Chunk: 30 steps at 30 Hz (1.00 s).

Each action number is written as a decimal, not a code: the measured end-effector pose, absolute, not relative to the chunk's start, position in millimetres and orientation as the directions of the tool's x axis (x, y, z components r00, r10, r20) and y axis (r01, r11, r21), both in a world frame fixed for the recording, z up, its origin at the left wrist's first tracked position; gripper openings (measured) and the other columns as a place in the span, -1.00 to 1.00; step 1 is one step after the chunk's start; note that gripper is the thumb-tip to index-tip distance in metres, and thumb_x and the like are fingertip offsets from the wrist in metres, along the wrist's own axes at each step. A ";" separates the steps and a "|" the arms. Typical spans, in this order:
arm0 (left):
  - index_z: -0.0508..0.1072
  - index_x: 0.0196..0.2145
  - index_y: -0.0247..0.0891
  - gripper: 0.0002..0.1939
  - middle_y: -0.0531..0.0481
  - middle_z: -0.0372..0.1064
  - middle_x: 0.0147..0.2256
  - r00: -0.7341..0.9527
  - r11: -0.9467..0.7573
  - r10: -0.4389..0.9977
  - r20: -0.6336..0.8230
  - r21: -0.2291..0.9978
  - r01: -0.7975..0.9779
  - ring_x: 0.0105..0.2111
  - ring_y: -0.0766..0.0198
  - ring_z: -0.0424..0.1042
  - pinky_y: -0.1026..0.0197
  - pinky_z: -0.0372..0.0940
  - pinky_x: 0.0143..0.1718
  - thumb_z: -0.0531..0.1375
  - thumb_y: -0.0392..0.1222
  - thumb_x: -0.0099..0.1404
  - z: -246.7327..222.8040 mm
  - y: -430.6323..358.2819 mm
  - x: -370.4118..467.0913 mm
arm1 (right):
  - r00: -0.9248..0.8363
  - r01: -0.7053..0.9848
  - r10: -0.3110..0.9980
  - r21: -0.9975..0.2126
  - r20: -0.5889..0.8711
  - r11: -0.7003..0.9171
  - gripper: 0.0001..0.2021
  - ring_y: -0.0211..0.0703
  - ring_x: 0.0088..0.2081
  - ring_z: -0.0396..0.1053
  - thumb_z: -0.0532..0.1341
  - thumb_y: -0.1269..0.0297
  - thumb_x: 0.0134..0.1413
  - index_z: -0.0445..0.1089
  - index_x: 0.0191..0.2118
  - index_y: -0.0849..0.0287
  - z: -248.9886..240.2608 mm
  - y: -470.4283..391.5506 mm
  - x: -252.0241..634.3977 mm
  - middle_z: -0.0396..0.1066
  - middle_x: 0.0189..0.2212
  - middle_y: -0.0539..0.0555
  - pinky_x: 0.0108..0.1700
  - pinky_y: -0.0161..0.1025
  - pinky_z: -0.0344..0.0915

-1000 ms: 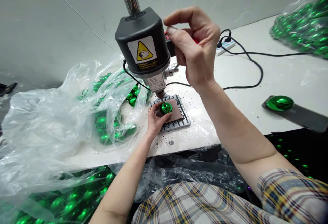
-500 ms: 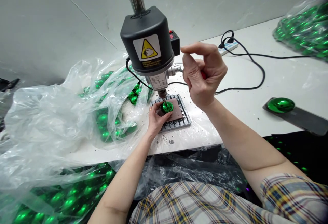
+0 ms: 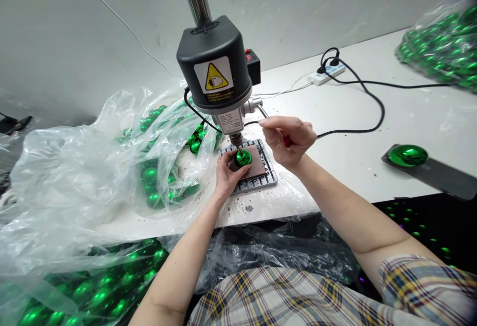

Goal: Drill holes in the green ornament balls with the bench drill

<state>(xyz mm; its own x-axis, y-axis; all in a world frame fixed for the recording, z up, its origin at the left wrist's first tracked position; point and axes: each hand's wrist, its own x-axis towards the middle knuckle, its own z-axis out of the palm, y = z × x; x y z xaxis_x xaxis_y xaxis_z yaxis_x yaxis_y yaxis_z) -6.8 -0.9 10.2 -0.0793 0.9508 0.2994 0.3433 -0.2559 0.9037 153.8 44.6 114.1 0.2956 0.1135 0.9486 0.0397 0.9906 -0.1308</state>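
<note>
A black drill press point(image 3: 214, 62) with a yellow warning label stands over a slotted metal base point(image 3: 257, 183). On the base lies a brown board point(image 3: 258, 162). My left hand point(image 3: 226, 174) holds a shiny green ball point(image 3: 244, 157) on that board, thumb and fingers on either side of it, right under the chuck point(image 3: 236, 139). My right hand point(image 3: 289, 139) is closed round the end of the press's lever point(image 3: 263, 111), and a bit of its red knob shows between the fingers. Dark shavings are scattered over the base.
Clear plastic bags with green balls point(image 3: 151, 174) spread over the left of the table. A power strip point(image 3: 326, 74) with black cables lies behind. At the right are a phone-like dark slab point(image 3: 447, 179), a green shiny piece point(image 3: 408, 155) and another bag point(image 3: 441, 50).
My right hand has moved down with the lever, from beside the motor housing to nearer the base. My left hand stays at the green ball.
</note>
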 end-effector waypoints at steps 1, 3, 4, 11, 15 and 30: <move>0.45 -0.06 -0.27 -0.45 -0.11 0.44 -0.13 -0.083 -0.257 0.950 0.301 0.903 0.344 -0.07 0.08 0.45 0.01 0.31 0.06 0.47 -0.10 0.01 9.7 0.1 -6.6 | 0.294 0.031 0.132 -0.148 0.947 0.989 -0.77 -0.43 -0.84 -0.08 0.27 0.27 0.16 0.52 -0.10 -0.22 117.5 43.5 153.1 0.45 -0.57 -0.15 -0.81 -0.30 -0.15; 0.44 -0.06 -0.27 -0.44 -0.10 0.44 -0.14 -0.084 -0.254 0.951 0.298 0.907 0.335 -0.10 0.10 0.46 0.02 0.34 0.03 0.47 -0.10 0.00 9.2 3.3 -5.6 | 0.319 0.001 0.212 -0.224 0.924 0.975 -0.85 -0.45 -0.80 -0.07 0.25 0.24 0.22 0.50 -0.13 -0.16 132.7 43.3 151.8 0.41 -0.57 -0.14 -0.78 -0.32 -0.14; 0.43 -0.06 -0.27 -0.43 -0.10 0.44 -0.15 -0.087 -0.249 0.952 0.293 0.909 0.334 -0.12 0.11 0.47 0.03 0.36 0.01 0.47 -0.10 0.00 9.6 4.6 -4.7 | 0.330 -0.013 0.264 -0.275 0.907 0.961 -0.89 -0.45 -0.78 -0.07 0.24 0.23 0.24 0.48 -0.14 -0.11 144.2 45.0 151.3 0.41 -0.53 -0.13 -0.76 -0.32 -0.14; 0.34 0.02 -0.21 -0.45 -0.16 0.42 -0.07 0.008 -0.517 0.780 0.626 0.636 0.572 -0.05 0.06 0.47 0.00 0.40 -0.02 0.39 -0.15 0.10 13.3 -59.7 -7.0 | 0.155 -0.258 0.684 -0.639 0.712 0.724 -0.92 -0.39 -0.67 0.05 0.20 0.37 0.20 0.37 -0.33 0.06 220.3 74.7 150.8 0.10 -0.63 -0.13 -0.71 -0.38 0.07; 0.22 0.21 -0.09 -0.39 -0.28 0.39 0.06 0.668 -0.881 0.472 0.576 0.281 0.380 -0.05 0.02 0.50 0.02 0.45 -0.11 0.28 -0.01 0.26 -17.1 -143.6 -22.7 | 0.180 -0.307 0.695 -0.632 0.696 0.712 -0.81 -0.33 -0.63 0.18 0.17 0.49 0.13 0.38 -0.43 0.08 223.9 72.5 147.9 -0.07 -0.68 -0.13 -0.65 -0.35 0.17; 0.52 -0.17 -0.24 -0.55 -0.11 0.55 -0.33 0.583 -0.085 0.707 -0.400 0.770 0.632 -0.36 0.17 0.53 0.18 0.41 -0.28 -0.01 0.13 0.44 106.8 -101.3 -33.1 | 0.212 -0.310 0.705 -0.637 0.677 0.706 -0.91 -0.32 -0.69 -0.05 0.27 0.37 0.07 0.46 -0.43 0.08 218.7 63.1 147.7 0.11 -0.68 -0.10 -0.66 -0.25 -0.10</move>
